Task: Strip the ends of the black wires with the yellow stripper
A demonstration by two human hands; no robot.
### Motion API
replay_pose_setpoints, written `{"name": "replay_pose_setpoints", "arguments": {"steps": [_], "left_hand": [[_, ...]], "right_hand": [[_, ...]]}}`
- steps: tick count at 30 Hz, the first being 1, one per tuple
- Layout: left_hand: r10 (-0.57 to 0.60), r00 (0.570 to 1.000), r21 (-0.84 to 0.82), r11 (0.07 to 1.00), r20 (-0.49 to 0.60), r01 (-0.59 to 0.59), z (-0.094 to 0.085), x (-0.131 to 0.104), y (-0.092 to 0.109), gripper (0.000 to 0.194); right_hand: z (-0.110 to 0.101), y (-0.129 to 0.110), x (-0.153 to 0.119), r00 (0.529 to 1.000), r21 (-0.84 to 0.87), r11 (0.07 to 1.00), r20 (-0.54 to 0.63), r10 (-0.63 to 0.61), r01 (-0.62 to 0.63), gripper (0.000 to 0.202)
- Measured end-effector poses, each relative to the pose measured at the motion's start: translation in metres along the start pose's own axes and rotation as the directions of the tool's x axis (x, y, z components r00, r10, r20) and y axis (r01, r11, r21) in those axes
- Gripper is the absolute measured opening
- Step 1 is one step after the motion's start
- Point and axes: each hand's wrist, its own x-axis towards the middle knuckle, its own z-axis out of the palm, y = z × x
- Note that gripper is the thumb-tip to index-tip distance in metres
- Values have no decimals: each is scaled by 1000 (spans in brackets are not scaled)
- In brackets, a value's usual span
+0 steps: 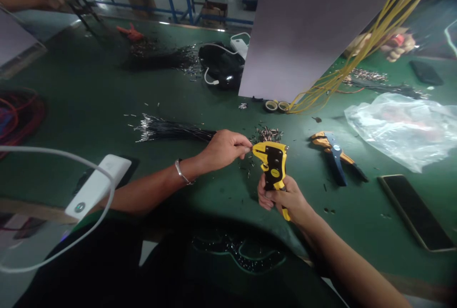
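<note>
My right hand (pixel 282 196) is wrapped around the handles of a yellow and black wire stripper (pixel 275 165), its jaws pointing left. At the jaw tip, the thumb and fingers of my left hand (pixel 228 151) are pinched together; whatever lies between them is too small to make out. Behind that hand runs a bundle of black wires (pixel 174 129), with pale shiny ends (pixel 144 128) fanned out at the left. A heap of small metal terminals (pixel 268 134) lies just beyond the stripper, and dark scraps are scattered below its jaws.
Right of the stripper are blue and orange pliers (pixel 335 153), a phone (pixel 416 213) and a clear plastic bag (pixel 400 124). A grey panel (pixel 285 32) stands ahead, yellow wires (pixel 357 65) draped beside it. Another person's hands (pixel 396 44) are at the upper right. A white power bank (pixel 98 186) sits left.
</note>
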Motion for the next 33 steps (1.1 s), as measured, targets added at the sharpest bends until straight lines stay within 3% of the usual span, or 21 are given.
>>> {"name": "replay_pose_setpoints", "arguments": {"steps": [7,14,22,28,33], "left_hand": [[-16,1000,12,1000,-14,16,0,0,3,17],[-3,997,9,1000,-73,4,0,-4,7,16],[27,993,76,997,-115,-18,17,-11,9,19],[126,970,194,977,-209,-85,30,-20,12,17],[203,960,305,942,-194,-137,36,-27,17,21]], "right_hand": [[0,2,4,1000,-12,999,-1,-31,30,16],[-4,-5,8,995,-68,993,-21,-99,98,30],[-6,-1,12,989,-199,971,-46,-143,131,32],[1,-3,13,985,-269,952,-44,-166,148,25],[6,-4,11,973,-414,889,-38,-229,193,16]]}}
